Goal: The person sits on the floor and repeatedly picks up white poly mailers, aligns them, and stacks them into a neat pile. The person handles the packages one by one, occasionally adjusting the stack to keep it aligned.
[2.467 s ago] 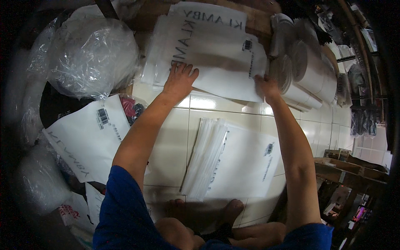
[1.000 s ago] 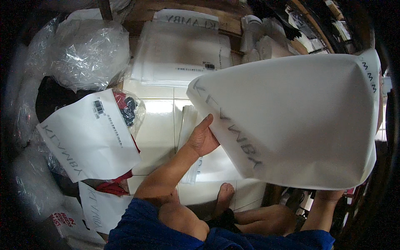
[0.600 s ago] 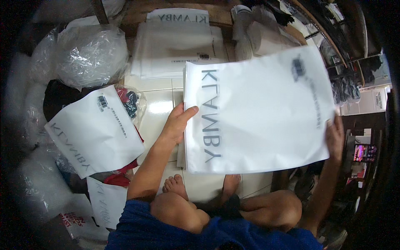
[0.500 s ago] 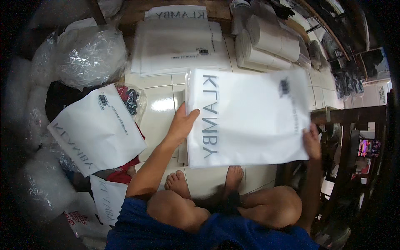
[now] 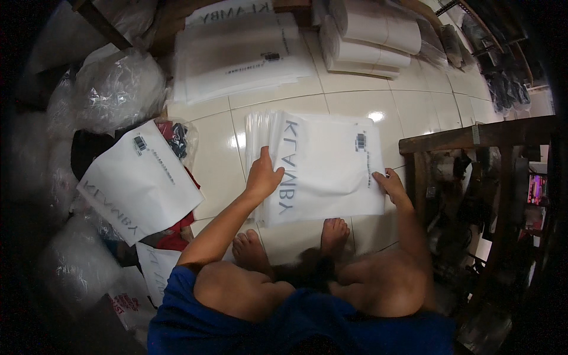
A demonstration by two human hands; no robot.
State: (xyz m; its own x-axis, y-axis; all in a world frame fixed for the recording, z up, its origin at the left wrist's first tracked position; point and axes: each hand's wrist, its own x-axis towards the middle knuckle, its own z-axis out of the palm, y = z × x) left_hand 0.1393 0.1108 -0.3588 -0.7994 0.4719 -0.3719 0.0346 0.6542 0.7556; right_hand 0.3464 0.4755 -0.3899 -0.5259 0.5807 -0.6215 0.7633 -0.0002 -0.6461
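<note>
A stack of white printed plastic bags (image 5: 331, 165) lies low over the floor in front of my feet, with a barcode near its right side. At its left edge my left hand (image 5: 263, 174) is closed, thumb on top and fingers partly hidden. Clear, layered bag edges (image 5: 255, 136) show beyond that hand. My right hand (image 5: 390, 184) pinches the stack's right edge between thumb and fingers. Whether the stack's underside touches the tiles is hard to see.
Another pile of white bags (image 5: 236, 53) lies at the far side, beside rolled white bundles (image 5: 378, 29). Clear plastic bundles (image 5: 121, 89) and a loose white bag (image 5: 142, 183) on dark and red cloth fill the left. A wooden frame (image 5: 473, 137) stands at the right.
The bag stack has come down toward the floor, and my right hand has moved left with its right edge. Layered edges now show more along the left side. The view has shifted slightly.
</note>
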